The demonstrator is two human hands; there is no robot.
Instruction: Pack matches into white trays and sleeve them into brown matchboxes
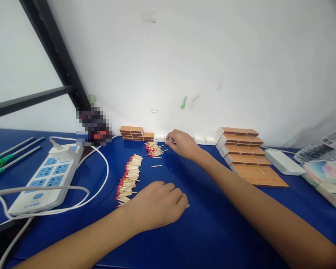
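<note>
- Our bare right hand bends its fingers together at the low row of small white box-shaped pieces by the white wall; what it pinches, if anything, we cannot tell.
- Our bare left hand is palm down with curled fingers; its inside is hidden, so we cannot tell whether it holds something.
- Beside it is the long row of pale wooden matches with red heads, on the shiny blue worktop. If our left wrist sweeps sideways, we could spoil their rough alignment.
- Near our right fingers, the smaller heap of red-headed matches lies loose; a careless touch might scatter it.
- One single match lies apart, easy to overlook or to roll away.
- On our right, the stepped stack of flat orange-brown matchboxes is near our forearm; a wide elbow movement may push it down.
- Rubbing the red heads roughly could, we judge, even light one.
</note>
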